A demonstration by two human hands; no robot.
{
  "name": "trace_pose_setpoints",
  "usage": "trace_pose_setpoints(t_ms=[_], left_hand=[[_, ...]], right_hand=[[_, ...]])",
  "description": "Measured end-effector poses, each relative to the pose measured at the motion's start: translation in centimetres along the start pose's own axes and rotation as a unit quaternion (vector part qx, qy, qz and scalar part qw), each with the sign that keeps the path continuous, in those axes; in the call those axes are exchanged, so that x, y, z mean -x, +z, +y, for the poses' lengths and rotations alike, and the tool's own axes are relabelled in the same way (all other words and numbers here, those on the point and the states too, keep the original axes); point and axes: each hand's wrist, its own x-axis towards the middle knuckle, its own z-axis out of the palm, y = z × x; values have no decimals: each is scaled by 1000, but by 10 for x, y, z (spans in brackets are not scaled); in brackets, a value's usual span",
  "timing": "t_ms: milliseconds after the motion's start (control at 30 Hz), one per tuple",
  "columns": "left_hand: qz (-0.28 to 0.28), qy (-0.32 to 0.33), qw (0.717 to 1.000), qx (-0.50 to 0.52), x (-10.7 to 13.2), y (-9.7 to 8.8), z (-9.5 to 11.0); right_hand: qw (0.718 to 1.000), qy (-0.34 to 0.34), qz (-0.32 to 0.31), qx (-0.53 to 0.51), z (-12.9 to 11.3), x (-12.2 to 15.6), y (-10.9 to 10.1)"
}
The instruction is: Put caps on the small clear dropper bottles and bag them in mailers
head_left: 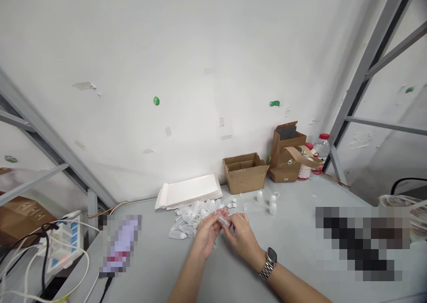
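My left hand (pixel 207 235) has its fingers closed round a small translucent plastic bottle (pixel 224 221), which lies tilted between my hands. The fingertips of my right hand (pixel 244 238), with a watch on the wrist, pinch its near end. Just left of and behind my hands spreads a pile of loose translucent plastic bottles and parts (pixel 190 216). Off to the right stand several small white-capped bottles (pixel 272 208), one with a loop at its top. What sits at the pinched end is hidden by my fingers.
Behind the pile lies a stack of white padded envelopes (pixel 190 191). An open cardboard box (pixel 247 178), a brown paper bag (pixel 283 160) and a red-capped plastic bottle (pixel 322 147) stand along the wall. A power strip (pixel 66 245) with tangled cables is at the left.
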Motion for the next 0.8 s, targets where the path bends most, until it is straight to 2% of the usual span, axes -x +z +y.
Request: trace_pose_setpoints(t_ms=[100,167,300,400,567,800], left_hand=[[-20,-7,1000,14,-1,-2,-1],[-28,-8,1000,11,-1,-3,0],[-34,-3,999,1,-1,-4,0],[-36,0,999,4,-3,-4,-1],[-49,-1,999,22,-4,-5,-1],[-83,1,997,-8,2,-5,5]], right_hand=[[1000,-7,2,11,0,0,0],[1000,21,6,-20,-2,-1,0],[983,112,-9,-148,-4,-2,-3],[958,148,-36,-243,-4,-5,-4],[889,189,-84,-408,-5,-10,-4],[757,207,-179,-593,-8,-14,-10]])
